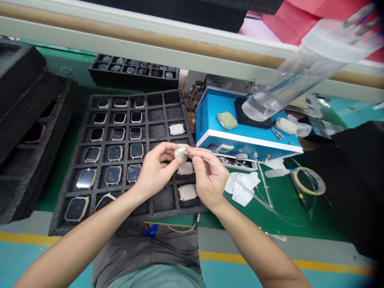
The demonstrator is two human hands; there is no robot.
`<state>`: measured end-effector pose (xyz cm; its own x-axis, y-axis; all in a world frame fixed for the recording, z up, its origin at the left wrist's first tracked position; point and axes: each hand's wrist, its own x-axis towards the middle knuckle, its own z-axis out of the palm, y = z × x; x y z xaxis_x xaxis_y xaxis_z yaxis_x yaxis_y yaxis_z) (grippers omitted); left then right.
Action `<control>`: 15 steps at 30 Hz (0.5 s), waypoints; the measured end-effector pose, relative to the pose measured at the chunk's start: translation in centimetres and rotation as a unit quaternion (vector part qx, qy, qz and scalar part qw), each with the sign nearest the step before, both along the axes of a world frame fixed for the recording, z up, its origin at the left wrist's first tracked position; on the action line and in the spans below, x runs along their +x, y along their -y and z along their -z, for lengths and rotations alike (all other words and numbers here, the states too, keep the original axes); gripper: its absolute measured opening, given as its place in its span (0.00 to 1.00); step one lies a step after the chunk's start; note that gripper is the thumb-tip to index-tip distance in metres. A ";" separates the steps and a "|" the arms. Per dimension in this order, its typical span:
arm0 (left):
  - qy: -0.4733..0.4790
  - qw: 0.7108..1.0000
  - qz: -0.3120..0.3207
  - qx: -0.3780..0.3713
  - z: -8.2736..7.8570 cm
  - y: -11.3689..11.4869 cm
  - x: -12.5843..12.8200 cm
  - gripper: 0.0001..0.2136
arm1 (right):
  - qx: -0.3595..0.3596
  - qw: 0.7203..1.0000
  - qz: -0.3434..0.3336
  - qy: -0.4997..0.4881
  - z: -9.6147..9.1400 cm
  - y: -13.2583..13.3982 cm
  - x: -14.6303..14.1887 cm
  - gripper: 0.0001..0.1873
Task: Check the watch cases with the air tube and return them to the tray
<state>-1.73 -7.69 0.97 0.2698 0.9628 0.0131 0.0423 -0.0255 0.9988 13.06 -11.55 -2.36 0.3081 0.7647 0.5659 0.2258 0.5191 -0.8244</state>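
Between the thumb and fingers of my left hand is a beige smartwatch case, lifted above a black foam tray. My right hand pinches a thin suction pen with a clear tube trailing to the right. Its tip meets the watch case, though the fingers partly cover the contact. Rows of watch cases with dark screens, such as one watch, fill the tray's left columns. In its right column lie pale cases face down, among them one case below my hands.
A blue machine with knobs stands at the right, bearing a greenish watch case and a clear cylinder. White tissue and a tape roll lie on the green mat. Black foam trays are stacked at left.
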 end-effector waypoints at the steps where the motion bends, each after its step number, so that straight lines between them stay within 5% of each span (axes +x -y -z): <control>1: 0.001 1.000 -0.001 -0.001 0.0 0.0 0.0 0.12 | 0.000 1.000 0.000 -0.001 0.0 0.0 0.0 0.08; 15: -0.001 1.000 0.002 0.003 0.2 -0.1 -0.1 0.12 | 0.001 1.000 -0.003 0.000 -0.1 0.0 -0.1 0.09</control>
<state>-1.79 -7.61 0.78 0.2737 0.9617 0.0183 0.0435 -0.0314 0.9986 13.00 -11.59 -2.27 0.3036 0.7653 0.5676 0.2222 0.5225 -0.8232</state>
